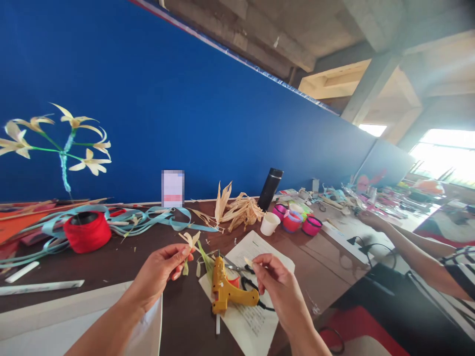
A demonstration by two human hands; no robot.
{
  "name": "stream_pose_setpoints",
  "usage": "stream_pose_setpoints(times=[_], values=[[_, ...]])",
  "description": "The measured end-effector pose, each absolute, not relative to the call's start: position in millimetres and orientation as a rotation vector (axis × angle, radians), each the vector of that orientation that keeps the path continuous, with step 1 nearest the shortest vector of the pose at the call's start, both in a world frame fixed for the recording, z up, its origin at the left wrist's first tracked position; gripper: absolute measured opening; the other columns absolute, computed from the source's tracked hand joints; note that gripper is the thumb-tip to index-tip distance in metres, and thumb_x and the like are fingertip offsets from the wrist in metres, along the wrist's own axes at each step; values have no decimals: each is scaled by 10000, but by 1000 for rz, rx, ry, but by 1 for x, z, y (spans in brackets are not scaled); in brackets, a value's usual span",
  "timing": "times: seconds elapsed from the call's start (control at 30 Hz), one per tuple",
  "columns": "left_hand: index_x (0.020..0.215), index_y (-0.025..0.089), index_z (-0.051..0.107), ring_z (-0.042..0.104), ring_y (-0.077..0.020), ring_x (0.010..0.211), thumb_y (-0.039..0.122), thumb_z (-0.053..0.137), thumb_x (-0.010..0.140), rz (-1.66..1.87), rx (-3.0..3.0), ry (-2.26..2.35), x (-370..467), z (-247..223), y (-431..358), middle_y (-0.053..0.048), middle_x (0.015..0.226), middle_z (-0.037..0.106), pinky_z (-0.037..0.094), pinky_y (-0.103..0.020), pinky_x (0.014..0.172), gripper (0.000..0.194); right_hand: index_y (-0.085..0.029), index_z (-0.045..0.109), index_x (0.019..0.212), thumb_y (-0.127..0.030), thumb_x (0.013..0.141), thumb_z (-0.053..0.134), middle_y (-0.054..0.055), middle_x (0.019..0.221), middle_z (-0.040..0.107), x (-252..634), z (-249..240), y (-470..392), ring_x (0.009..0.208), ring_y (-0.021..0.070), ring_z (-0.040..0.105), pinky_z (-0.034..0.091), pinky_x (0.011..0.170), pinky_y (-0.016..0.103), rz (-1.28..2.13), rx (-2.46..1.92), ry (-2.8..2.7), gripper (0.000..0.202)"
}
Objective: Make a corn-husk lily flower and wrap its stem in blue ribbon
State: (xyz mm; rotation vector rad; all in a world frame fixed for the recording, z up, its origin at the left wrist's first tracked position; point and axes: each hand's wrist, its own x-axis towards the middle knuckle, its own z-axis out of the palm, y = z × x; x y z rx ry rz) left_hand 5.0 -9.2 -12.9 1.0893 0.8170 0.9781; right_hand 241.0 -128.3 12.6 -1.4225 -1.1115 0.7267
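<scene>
Between the thumb and fingers of my left hand (168, 262) is a small corn husk flower (191, 239), its pale petals spreading upward. My right hand (272, 277) pinches a small pale husk petal (248, 261), held apart from the flower. Between the two hands lies a yellow hot glue gun (226, 289) on a printed sheet of paper (256, 321), with a white glue stick (217, 325) protruding from its rear. Scissors (245, 277) with dark handles lie partly behind the gun. Green husk strips (205, 257) rest just right of the flower.
Dried husks (241, 212), a white cup (269, 224), a black bottle (270, 188) and small bright pots (292, 221) stand along the back. At left are a red ribbon roll (87, 232), blue straps (148, 217) and a husk flower spray (67, 148). Another person's arm (404, 242) reaches in from the right.
</scene>
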Motion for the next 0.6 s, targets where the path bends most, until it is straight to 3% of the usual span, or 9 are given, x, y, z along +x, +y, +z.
stream_pose_setpoints(times=[0.33,0.6], values=[[744,126,682,339,-24,459,447,724,664,1005,1090,822,7,-9,-10,-20,670,612,239,-161,413,334,-163,595,840,-351,782,613,-57,513,527,176,29,-87,429,71,483,354,434,174,942,-1269,-1214,198],[721,128,664,323,-15,445,436,699,694,1054,1131,710,4,2,-11,-10,668,597,221,-162,409,311,-151,601,875,-303,816,553,-60,490,521,161,42,-75,422,75,482,360,445,183,881,-1311,-1342,170]])
